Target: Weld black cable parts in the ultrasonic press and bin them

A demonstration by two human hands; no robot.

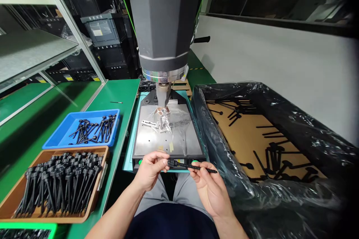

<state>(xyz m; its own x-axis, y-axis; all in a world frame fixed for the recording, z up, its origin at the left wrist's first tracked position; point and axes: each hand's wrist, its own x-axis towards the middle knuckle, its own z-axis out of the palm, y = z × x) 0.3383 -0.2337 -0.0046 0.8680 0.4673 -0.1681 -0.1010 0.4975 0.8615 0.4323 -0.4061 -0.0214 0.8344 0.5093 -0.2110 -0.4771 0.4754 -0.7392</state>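
Note:
A black cable tie (183, 164) with a thick head is stretched level between my hands, in front of the machine's steel plate (151, 143). My left hand (153, 168) pinches it by the head end. The fingers of my right hand (206, 179) close around the thin ribbed strap near its tip. Beyond them, the welding-press horn (163, 95) points down at a small fixture (163, 119) wrapped in clear film.
On the green bench at left sit a brown tray (105, 153) packed with black ties, a blue tray (63, 129) with fewer, and part of a green tray (52, 227). At right stands a plastic-lined box (232, 127) with scattered ties on cardboard.

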